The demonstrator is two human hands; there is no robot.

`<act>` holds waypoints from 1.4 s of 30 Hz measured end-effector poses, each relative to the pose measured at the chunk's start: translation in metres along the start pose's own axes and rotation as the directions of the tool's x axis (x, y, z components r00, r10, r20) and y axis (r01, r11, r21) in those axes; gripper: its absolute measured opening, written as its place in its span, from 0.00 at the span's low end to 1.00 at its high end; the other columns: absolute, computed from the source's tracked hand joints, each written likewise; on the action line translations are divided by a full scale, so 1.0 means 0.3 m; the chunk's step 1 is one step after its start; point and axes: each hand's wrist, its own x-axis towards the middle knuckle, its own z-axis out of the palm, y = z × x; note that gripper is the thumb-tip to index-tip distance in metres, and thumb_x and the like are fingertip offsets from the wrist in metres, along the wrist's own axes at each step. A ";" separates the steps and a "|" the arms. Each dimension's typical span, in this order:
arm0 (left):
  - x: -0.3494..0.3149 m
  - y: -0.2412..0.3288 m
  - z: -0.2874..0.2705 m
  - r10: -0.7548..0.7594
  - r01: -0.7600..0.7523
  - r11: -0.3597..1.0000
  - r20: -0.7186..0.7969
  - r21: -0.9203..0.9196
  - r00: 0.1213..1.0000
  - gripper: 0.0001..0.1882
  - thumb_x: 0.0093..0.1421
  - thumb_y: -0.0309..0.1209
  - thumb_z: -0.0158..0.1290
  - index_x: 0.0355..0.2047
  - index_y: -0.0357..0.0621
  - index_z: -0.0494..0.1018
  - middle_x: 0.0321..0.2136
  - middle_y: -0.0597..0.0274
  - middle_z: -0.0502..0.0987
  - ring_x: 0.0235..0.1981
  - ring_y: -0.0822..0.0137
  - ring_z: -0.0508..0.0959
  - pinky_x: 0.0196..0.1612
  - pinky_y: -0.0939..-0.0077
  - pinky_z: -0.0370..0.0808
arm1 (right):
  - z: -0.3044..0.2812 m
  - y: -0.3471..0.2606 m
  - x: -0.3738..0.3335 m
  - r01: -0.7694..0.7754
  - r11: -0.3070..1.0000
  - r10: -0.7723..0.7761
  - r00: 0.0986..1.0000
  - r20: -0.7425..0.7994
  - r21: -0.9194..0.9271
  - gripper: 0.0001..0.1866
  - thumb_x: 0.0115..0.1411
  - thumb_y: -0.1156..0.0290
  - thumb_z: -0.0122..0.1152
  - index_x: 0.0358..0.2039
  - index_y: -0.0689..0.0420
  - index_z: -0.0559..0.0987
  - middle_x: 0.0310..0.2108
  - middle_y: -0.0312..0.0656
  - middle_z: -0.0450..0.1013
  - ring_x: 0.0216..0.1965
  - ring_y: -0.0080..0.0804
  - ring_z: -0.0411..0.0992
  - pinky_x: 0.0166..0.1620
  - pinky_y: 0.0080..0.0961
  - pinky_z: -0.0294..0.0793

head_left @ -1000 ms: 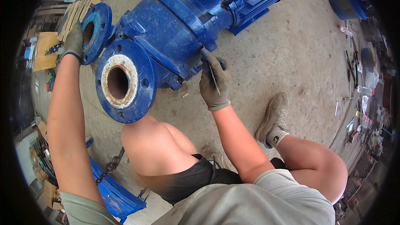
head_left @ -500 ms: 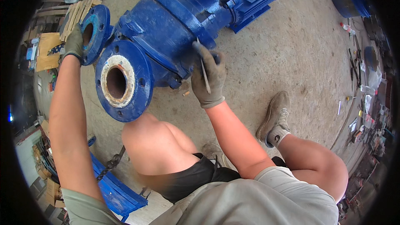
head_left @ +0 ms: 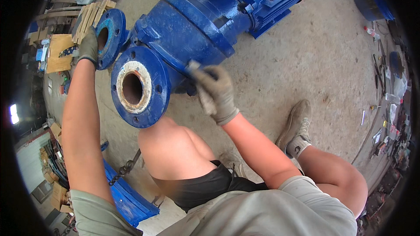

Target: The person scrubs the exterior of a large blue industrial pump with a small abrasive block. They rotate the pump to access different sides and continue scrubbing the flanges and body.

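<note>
A large blue pump-like machine (head_left: 177, 28) lies on its side, its finned motor (head_left: 278, 0) at the far right end. My gloved left hand (head_left: 89, 48) is closed on the outer rim of its far pipe flange (head_left: 116, 19). The near flange (head_left: 161, 76) faces me, with a whitish, flaking ring round its bore. My gloved right hand (head_left: 218, 89) is closed on a slender grey pointed tool (head_left: 205, 100), smeared by motion. The tool's tip is at the lower side of the blue housing, right of the near flange; I cannot tell whether it touches.
My bent legs are below the machine, one shoe (head_left: 295, 124) on the concrete floor (head_left: 280, 65). A blue metal frame (head_left: 131, 199) with a chain (head_left: 124, 169) stands lower left. A blue bucket (head_left: 371, 2) stands far right, above scattered tools. Wooden slats (head_left: 92, 19) lie upper left.
My right hand and the tool have moved left along the housing, closer to the near flange. My left hand stays on the far flange. The whole view has shifted slightly.
</note>
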 end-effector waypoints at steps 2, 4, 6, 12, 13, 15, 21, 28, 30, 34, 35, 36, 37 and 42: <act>0.003 0.006 0.001 0.040 -0.037 0.997 -0.039 0.062 0.998 0.47 0.76 0.67 0.35 0.69 0.36 0.76 0.68 0.33 0.76 0.73 0.40 0.72 0.75 0.55 0.65 | -0.014 -0.014 0.015 0.292 0.955 -0.289 0.955 0.073 -0.041 0.28 0.61 0.81 0.68 0.61 0.46 0.87 0.44 0.46 0.79 0.43 0.46 0.80 0.46 0.37 0.81; -0.015 0.016 -0.003 0.025 -0.023 0.999 -0.055 0.037 0.998 0.47 0.77 0.67 0.32 0.69 0.36 0.76 0.68 0.32 0.76 0.73 0.39 0.72 0.75 0.53 0.65 | -0.029 -0.014 0.030 0.077 0.996 -0.077 0.997 0.010 0.036 0.27 0.60 0.81 0.68 0.60 0.50 0.87 0.44 0.46 0.80 0.43 0.43 0.80 0.44 0.36 0.82; -0.050 0.033 -0.014 0.043 -0.043 0.986 0.004 0.158 0.999 0.46 0.78 0.65 0.30 0.69 0.37 0.75 0.67 0.30 0.76 0.71 0.36 0.73 0.74 0.51 0.66 | -0.036 -0.010 0.041 -0.177 0.975 0.191 0.977 -0.095 0.132 0.26 0.63 0.76 0.67 0.62 0.48 0.86 0.44 0.48 0.80 0.43 0.47 0.80 0.45 0.41 0.82; -0.129 0.071 -0.030 0.165 -0.157 0.955 -0.012 0.252 0.986 0.44 0.79 0.63 0.30 0.68 0.38 0.76 0.67 0.28 0.75 0.70 0.34 0.74 0.73 0.48 0.67 | -0.026 0.013 0.056 -0.104 0.921 0.106 0.994 0.013 0.376 0.21 0.63 0.76 0.72 0.57 0.52 0.87 0.45 0.48 0.82 0.43 0.42 0.82 0.47 0.38 0.84; -0.127 0.069 -0.029 0.177 -0.164 0.950 -0.025 0.265 0.984 0.44 0.78 0.64 0.30 0.68 0.38 0.76 0.67 0.28 0.75 0.70 0.34 0.73 0.73 0.48 0.67 | -0.029 0.024 0.061 -0.153 0.849 0.194 0.981 -0.029 0.506 0.18 0.65 0.74 0.73 0.56 0.54 0.87 0.46 0.47 0.84 0.45 0.38 0.83 0.49 0.36 0.85; -0.099 0.067 -0.025 0.066 -0.059 0.979 -0.034 0.196 0.997 0.45 0.77 0.66 0.32 0.67 0.38 0.77 0.66 0.28 0.75 0.70 0.34 0.73 0.73 0.48 0.67 | -0.041 0.051 0.076 -0.325 0.849 0.355 0.935 0.007 0.416 0.14 0.68 0.69 0.76 0.52 0.57 0.88 0.49 0.43 0.86 0.47 0.32 0.85 0.51 0.32 0.86; -0.068 0.038 -0.014 0.086 -0.079 0.990 -0.062 0.119 0.994 0.46 0.77 0.66 0.31 0.66 0.38 0.78 0.66 0.29 0.76 0.71 0.35 0.73 0.72 0.49 0.68 | -0.070 0.091 0.141 -0.360 0.844 0.321 0.933 0.163 0.397 0.11 0.65 0.69 0.79 0.46 0.56 0.91 0.42 0.39 0.88 0.46 0.30 0.85 0.52 0.31 0.85; -0.092 0.057 -0.026 0.104 -0.098 0.977 -0.024 0.188 0.994 0.46 0.77 0.66 0.32 0.68 0.38 0.76 0.67 0.31 0.76 0.71 0.37 0.73 0.73 0.50 0.67 | -0.084 0.046 0.206 -0.358 0.839 0.256 0.924 0.284 0.409 0.06 0.61 0.72 0.77 0.39 0.55 0.94 0.44 0.43 0.89 0.42 0.33 0.85 0.50 0.31 0.84; -0.094 0.058 -0.025 0.091 -0.081 0.985 -0.057 0.152 0.994 0.46 0.77 0.66 0.32 0.68 0.38 0.76 0.68 0.31 0.75 0.72 0.38 0.72 0.73 0.52 0.67 | -0.092 0.050 0.216 -0.456 0.732 0.386 0.890 0.243 0.507 0.07 0.61 0.72 0.76 0.40 0.54 0.94 0.43 0.44 0.89 0.44 0.36 0.85 0.51 0.33 0.83; -0.095 0.058 -0.022 0.045 -0.044 0.995 -0.017 0.086 0.999 0.46 0.77 0.67 0.33 0.69 0.39 0.75 0.70 0.32 0.73 0.74 0.40 0.70 0.74 0.54 0.66 | -0.091 0.064 0.224 -0.337 0.854 0.199 0.916 0.348 0.397 0.09 0.61 0.74 0.74 0.42 0.57 0.94 0.42 0.46 0.89 0.42 0.36 0.85 0.51 0.33 0.83; -0.097 0.057 -0.021 0.039 -0.037 0.996 -0.029 0.082 0.999 0.46 0.76 0.67 0.34 0.69 0.38 0.75 0.70 0.32 0.73 0.74 0.40 0.70 0.74 0.54 0.66 | -0.090 0.065 0.224 -0.356 0.835 0.219 0.915 0.340 0.420 0.10 0.60 0.75 0.74 0.42 0.56 0.94 0.43 0.46 0.89 0.43 0.36 0.85 0.51 0.33 0.83; -0.098 0.058 -0.021 0.033 -0.029 0.996 -0.043 0.079 0.999 0.46 0.76 0.67 0.34 0.69 0.38 0.75 0.70 0.32 0.73 0.74 0.40 0.70 0.74 0.54 0.66 | -0.089 0.064 0.223 -0.374 0.814 0.238 0.912 0.333 0.443 0.11 0.60 0.75 0.74 0.43 0.55 0.94 0.44 0.45 0.88 0.44 0.36 0.84 0.52 0.33 0.83; -0.099 0.058 -0.020 0.026 -0.023 0.997 -0.043 0.071 0.999 0.46 0.76 0.67 0.33 0.69 0.38 0.75 0.69 0.32 0.74 0.74 0.40 0.71 0.74 0.54 0.66 | -0.088 0.064 0.222 -0.365 0.800 0.248 0.924 0.291 0.476 0.11 0.60 0.75 0.74 0.43 0.54 0.94 0.45 0.44 0.88 0.46 0.37 0.84 0.52 0.34 0.83; -0.099 0.057 -0.014 0.014 -0.013 1.000 -0.056 0.019 0.998 0.47 0.76 0.67 0.33 0.67 0.35 0.77 0.67 0.31 0.76 0.73 0.40 0.73 0.73 0.54 0.67 | -0.097 0.066 0.211 -0.402 0.785 0.223 0.893 0.391 0.470 0.12 0.61 0.76 0.75 0.45 0.53 0.94 0.47 0.44 0.88 0.47 0.37 0.84 0.54 0.34 0.83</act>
